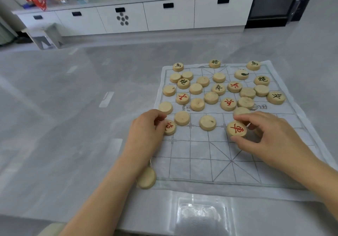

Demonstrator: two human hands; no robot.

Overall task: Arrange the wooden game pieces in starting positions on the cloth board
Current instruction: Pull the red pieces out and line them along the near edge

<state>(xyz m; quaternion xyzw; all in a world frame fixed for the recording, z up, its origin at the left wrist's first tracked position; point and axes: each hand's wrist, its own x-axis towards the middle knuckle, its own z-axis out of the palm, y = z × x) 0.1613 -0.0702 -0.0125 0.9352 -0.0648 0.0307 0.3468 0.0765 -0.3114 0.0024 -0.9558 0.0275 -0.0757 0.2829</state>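
So the cloth board [201, 155] sits on the grey surface [73, 107], turned a bit askew, with its long axis running away from the person. Most pieces are heaped in the far half, lots of them blank side up, probably just dumped there and not sorted yet. The near half is mostly bare grid.

The right hand [270, 135] has thumb and fingers clamped on the rim of the red chariot piece [236, 129], near the board's middle and tipped slightly. It looks like an edge grip, so the face stays readable. It's a round disc, so there's no real long axis. The red character faces up and sits crooked to the grid.

The left hand [146, 127] curls its fingertips onto the red cannon piece [170, 128] at the board's left edge. That one lies flat, face up and half covered.

One blank piece [146, 178] lies by the near-left corner, beside the left forearm.
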